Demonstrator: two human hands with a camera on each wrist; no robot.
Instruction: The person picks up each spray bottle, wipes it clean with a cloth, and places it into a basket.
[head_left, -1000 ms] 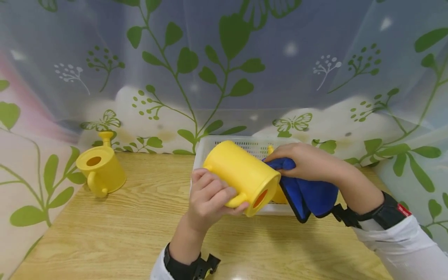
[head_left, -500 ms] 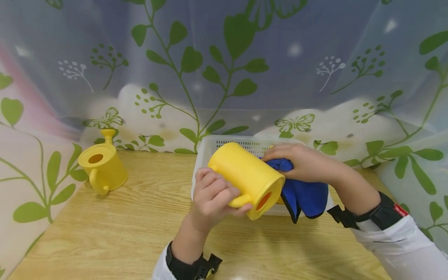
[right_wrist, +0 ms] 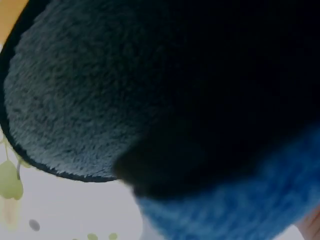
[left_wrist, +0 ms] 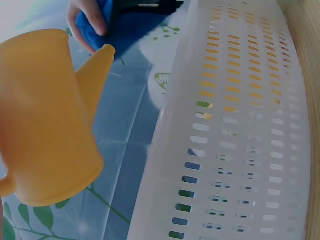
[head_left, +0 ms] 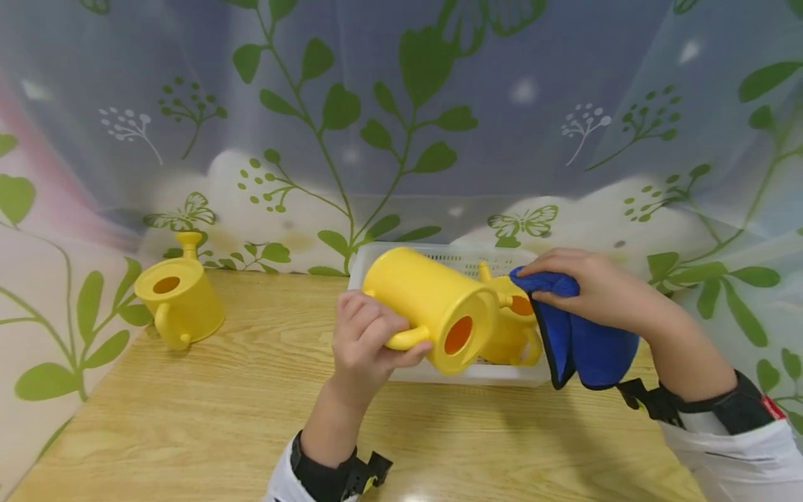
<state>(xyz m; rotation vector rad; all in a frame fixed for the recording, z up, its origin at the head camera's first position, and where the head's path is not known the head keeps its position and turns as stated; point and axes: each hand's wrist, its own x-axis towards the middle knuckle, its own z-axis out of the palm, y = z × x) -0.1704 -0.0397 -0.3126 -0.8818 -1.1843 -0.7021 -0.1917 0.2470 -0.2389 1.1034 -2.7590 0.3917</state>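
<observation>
My left hand [head_left: 370,338] grips a yellow watering can [head_left: 417,296] by its handle. The can lies tilted in the air above a white basket [head_left: 452,377], with its round top opening facing down and right. To its right, my right hand [head_left: 592,286] pinches a folded blue cloth [head_left: 605,352], which hangs down apart from the can. In the left wrist view the can [left_wrist: 45,120] shows its short spout, and the cloth [left_wrist: 137,25] is behind it. Dark and close, the cloth [right_wrist: 75,100] fills most of the right wrist view.
Another yellow watering can [head_left: 511,343] sits inside the basket, partly hidden by the held can. A further yellow watering can [head_left: 188,307] stands upright on the wooden table [head_left: 207,418] at the left. A leaf-patterned curtain [head_left: 301,167] rises behind the table.
My right hand has drawn the cloth to the right, off the held can. The held can has turned so more of its opening shows. The can in the basket is more visible.
</observation>
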